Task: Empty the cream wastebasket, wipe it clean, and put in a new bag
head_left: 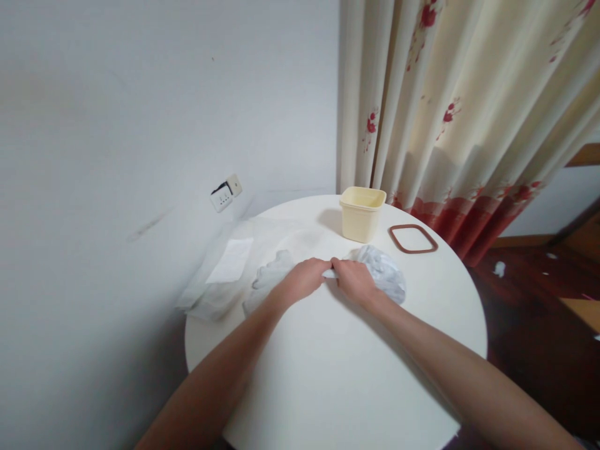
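Observation:
A whitish-grey plastic bag (385, 275) is stretched across the table between my hands, with a crumpled part bulging out past my right hand and a looser part trailing past my left. Closed fingers of my left hand (305, 279) wrap the twisted middle of the bag. My right hand (354, 280) is closed on the same narrow stretch, its thumb side close against the left hand. Behind the bag, a cream-yellow square bin (360, 220) stands upright. To the bin's right lies a brown rounded-square ring (392, 239).
The round white table (328, 369) touches or nearly touches the wall at left. Clear plastic packaging (206, 301) with a white paper label (230, 260) spreads over its left edge. A wall socket (221, 199) and a patterned curtain (422, 125) are behind. Dark floor (515, 312) shows at right.

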`<state>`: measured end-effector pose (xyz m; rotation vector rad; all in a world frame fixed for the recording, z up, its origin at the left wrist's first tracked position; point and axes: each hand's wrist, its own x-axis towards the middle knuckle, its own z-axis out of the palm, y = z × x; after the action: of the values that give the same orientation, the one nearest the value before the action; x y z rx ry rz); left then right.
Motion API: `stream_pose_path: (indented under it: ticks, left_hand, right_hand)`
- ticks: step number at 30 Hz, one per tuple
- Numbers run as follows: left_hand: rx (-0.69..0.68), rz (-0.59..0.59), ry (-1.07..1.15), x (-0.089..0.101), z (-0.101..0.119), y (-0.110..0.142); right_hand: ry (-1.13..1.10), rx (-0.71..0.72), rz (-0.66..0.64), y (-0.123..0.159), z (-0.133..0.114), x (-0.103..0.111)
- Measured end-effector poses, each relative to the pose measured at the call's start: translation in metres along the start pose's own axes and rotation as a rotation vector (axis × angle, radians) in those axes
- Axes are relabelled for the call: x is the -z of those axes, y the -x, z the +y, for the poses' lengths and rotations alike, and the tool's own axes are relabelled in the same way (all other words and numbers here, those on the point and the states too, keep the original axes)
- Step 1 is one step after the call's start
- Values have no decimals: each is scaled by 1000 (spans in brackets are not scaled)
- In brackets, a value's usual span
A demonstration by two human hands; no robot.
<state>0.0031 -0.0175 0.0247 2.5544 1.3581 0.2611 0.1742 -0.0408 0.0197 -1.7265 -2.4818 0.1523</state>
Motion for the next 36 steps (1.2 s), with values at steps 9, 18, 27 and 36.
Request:
stream_pose_path:
  ticks: [9, 18, 27, 36]
  left_hand:
    - [-94, -25, 110, 16, -1, 6]
    - [-236, 437, 271, 8, 3, 1]
    - [-366, 794, 319, 19, 26, 9]
    - [-356, 867, 224, 22, 16, 9]
  right_hand:
    - [105, 81, -36, -2, 11, 1]
    - [-104, 155, 231, 0, 31, 18]
    - [-801, 175, 446, 4, 11, 24]
    - [-564, 229, 282, 3, 17, 15]
